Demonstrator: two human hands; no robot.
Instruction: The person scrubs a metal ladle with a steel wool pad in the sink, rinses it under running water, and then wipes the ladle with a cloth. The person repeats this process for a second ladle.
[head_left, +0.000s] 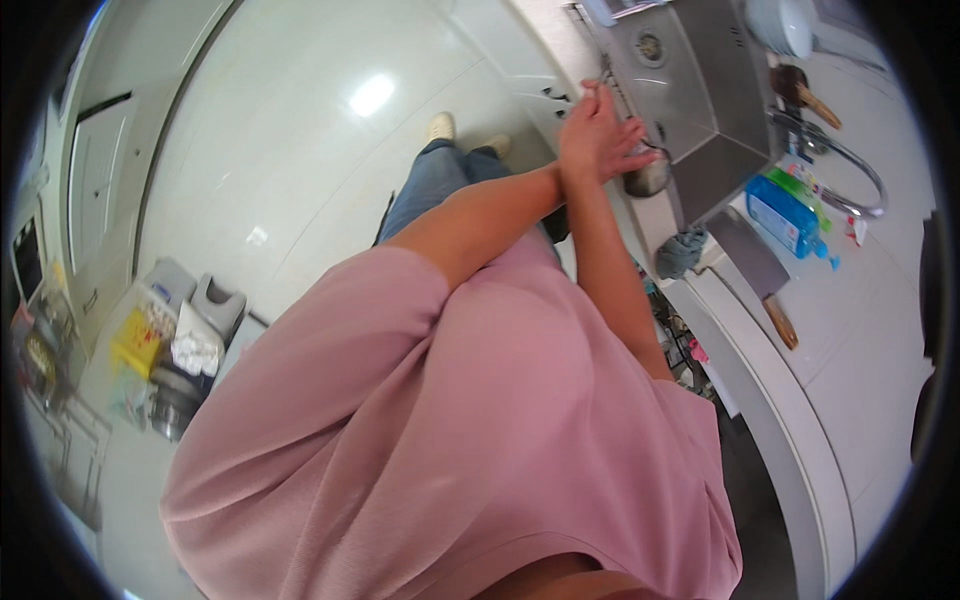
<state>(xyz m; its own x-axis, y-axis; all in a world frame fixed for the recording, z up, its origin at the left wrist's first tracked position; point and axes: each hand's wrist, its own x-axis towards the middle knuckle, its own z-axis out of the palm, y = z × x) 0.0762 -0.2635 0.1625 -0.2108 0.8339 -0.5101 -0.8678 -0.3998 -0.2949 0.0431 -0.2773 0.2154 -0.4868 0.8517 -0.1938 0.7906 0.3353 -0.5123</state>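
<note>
My left hand (637, 160) and my right hand (585, 142) cross and overlap at the sink's near edge. The right is bare, with fingers apart. The left is largely hidden behind it; which of the spread fingers are its own is unclear. Just beside the fingers, a rounded metal utensil head (647, 178), possibly a ladle's, rests on the counter edge. The stainless steel sink (675, 82) lies to the right of the hands. A crumpled grey cloth (681, 253) sits at the sink's corner.
On the counter are a cleaver (750, 251) with a wooden handle, a blue pump bottle (782, 216), a green bottle (801, 189) and stacked white bowls (781, 26). A curved faucet (874, 184) stands by the sink. White cabinet doors (525, 67) lie below; containers (217, 300) stand at left.
</note>
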